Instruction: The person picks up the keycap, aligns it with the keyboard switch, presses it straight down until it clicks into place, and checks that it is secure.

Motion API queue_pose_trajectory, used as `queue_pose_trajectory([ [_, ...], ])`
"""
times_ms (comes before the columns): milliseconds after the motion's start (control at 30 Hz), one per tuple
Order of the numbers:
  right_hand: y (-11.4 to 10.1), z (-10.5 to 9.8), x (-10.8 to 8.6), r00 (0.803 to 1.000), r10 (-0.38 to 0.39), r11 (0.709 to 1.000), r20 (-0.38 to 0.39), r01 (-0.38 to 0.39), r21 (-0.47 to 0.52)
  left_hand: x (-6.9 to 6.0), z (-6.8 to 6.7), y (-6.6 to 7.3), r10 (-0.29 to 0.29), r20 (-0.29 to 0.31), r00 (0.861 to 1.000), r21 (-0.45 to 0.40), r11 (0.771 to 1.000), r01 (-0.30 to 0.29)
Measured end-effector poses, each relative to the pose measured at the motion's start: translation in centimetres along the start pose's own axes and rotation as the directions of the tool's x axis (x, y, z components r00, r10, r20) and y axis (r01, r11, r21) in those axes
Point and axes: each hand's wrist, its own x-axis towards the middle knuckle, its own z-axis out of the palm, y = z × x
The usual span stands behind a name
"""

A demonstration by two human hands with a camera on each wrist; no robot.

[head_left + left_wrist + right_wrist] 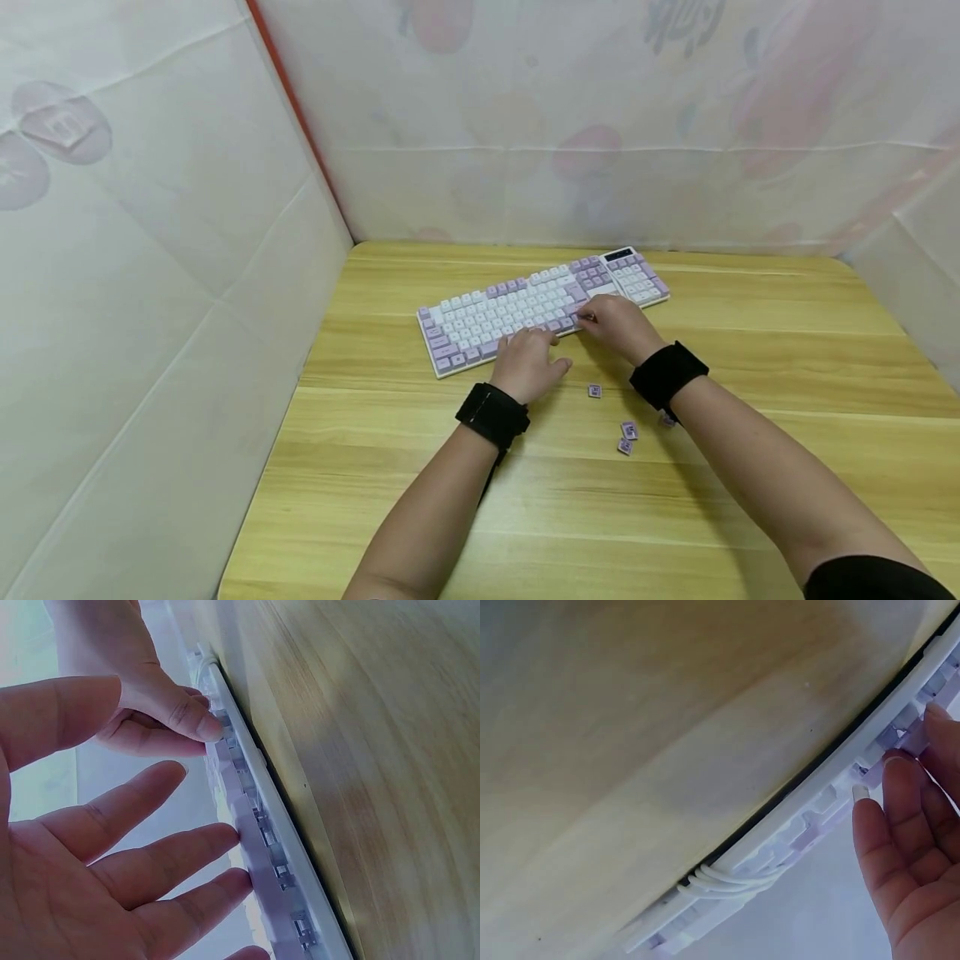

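A white and purple keyboard point(510, 312) lies at a slant on the wooden table. My right hand point(617, 323) is at its front edge, right of the middle. In the right wrist view, the thumb and fingers of that hand point(922, 840) pinch a purple keycap point(915, 739) among the front-row keys; whether it sits on its switch is hidden. My left hand point(527, 363) rests against the keyboard's front edge, to the left of the other. Seen from the left wrist, its fingers point(172, 859) are spread and nearly straight, with fingertips touching the purple front keys point(259, 859).
Loose purple keycaps point(595, 391) lie on the table point(750, 492) in front of the keyboard, several in all, one partly covered by the right wristband point(667, 372). A white cable point(735, 879) is looped by the keyboard. Pale cloth walls point(600, 183) enclose the back and sides.
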Motion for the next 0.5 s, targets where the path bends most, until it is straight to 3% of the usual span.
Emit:
queue_pose_trajectory([
  [300,-0.3,-0.2,-1.8,0.986,-0.152,0.976,-0.064,0.139,-0.168,-0.2,0.1,0.2,0.012,0.009,1.0,0.007,1.0,-0.012],
  [400,-0.7,-0.3,-2.2,0.984,-0.162,0.967,-0.076,0.142,-0.212,-0.2,0.0,0.2,0.015,0.004,1.0,0.009,1.0,-0.015],
  [500,-1.2,-0.3,-2.4,0.986,-0.162,0.96,-0.041,0.148,-0.238,-0.2,0.0,0.1,0.009,0.005,1.0,0.019,1.0,-0.01],
])
